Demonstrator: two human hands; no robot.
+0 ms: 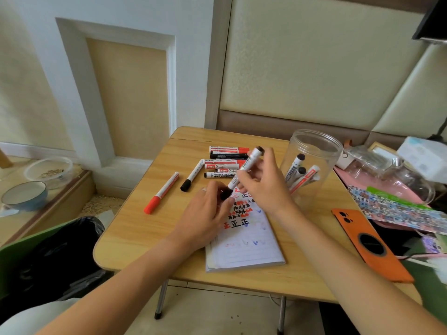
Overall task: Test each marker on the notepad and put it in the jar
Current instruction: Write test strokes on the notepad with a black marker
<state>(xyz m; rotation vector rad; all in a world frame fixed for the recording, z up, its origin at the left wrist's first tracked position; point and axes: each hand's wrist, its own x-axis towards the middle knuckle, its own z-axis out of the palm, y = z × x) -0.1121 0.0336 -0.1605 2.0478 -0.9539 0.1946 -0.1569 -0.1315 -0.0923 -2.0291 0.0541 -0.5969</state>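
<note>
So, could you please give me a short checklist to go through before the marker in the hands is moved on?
1. Marker body held: ok. The right hand grips the black marker mid-barrel, tilted.
2. Cap in hand: ok. The left hand pinches the black cap at the marker's lower end.
3. Cap fully seated: cannot tell, the fingers hide the joint.
4. Notepad free for a test mark: ok, blank lines show below the red and black marks.
5. Jar ready: ok, upright, open-topped, with a few markers inside and space left.
6. Markers still waiting: not ok, a cluster of markers lies on the table.
</note>
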